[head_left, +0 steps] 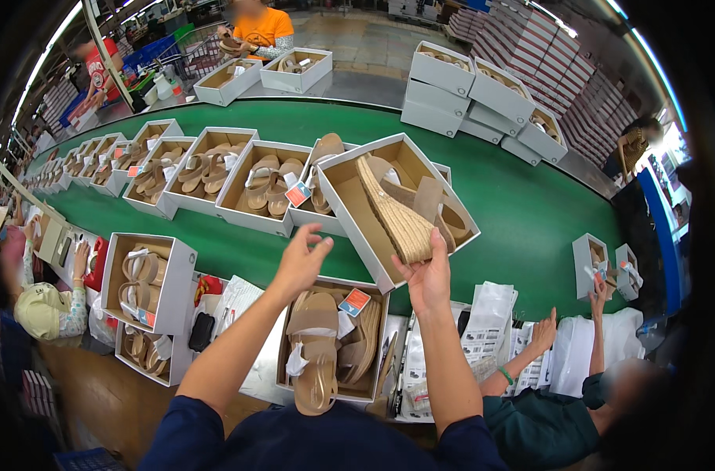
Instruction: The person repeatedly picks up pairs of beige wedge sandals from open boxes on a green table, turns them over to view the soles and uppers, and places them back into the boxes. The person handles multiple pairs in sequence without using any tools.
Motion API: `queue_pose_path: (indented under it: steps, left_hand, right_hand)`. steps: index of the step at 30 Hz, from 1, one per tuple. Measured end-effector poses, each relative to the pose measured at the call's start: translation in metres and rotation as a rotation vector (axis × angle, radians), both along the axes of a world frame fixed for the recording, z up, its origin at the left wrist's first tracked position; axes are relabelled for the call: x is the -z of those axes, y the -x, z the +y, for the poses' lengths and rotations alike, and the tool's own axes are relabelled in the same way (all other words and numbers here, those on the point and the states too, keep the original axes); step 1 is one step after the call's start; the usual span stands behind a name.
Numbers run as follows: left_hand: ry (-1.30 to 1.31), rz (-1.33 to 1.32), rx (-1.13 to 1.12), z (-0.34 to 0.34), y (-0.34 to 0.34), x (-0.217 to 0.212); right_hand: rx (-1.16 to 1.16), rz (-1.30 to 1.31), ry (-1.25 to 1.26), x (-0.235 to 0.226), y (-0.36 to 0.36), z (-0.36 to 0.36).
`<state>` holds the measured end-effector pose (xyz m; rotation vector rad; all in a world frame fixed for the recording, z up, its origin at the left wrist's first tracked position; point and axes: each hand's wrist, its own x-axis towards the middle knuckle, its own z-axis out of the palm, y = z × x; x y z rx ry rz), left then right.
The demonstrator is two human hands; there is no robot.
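Observation:
My right hand (426,275) pinches the heel end of a tan wedge sandal (389,206) with a woven, rope-like sole. That sandal is turned on its side over a tilted white shoebox (351,229), where a second sandal (451,216) partly shows. My left hand (301,261) hovers to the left of this box, fingers apart and holding nothing. Close to my body, another open shoebox (285,369) holds tan sandals; one sandal (314,349) lies over its near edge, with white paper on its straps. An orange-and-blue tag (355,301) rests on the pair.
Open boxes of sandals (263,188) line the green conveyor belt (522,212). Stacked boxes (444,90) stand at the far right. Left of me are two stacked boxes (177,286). A co-worker's arm (522,357) reaches in from the right beside plastic bags (487,322). Other people work across the belt and left.

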<state>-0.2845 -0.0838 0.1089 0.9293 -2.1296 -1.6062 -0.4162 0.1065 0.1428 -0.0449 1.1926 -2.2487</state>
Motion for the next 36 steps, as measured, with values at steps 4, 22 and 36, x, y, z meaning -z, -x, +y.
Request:
queue_pose_path:
  steps: [4, 22, 36]
  left_hand:
    - [-0.114, 0.023, 0.078, 0.014, 0.007, 0.001]
    - [-0.269, 0.07, 0.052, 0.041, 0.025, 0.021]
    - [-0.399, -0.168, -0.068, 0.098, -0.19, 0.038]
  right_hand:
    - [0.039, 0.137, -0.119, 0.002, 0.01, -0.003]
    - [-0.063, 0.904, -1.023, -0.029, 0.054, 0.024]
    - [-0.217, 1.137, -0.804, 0.035, -0.082, 0.035]
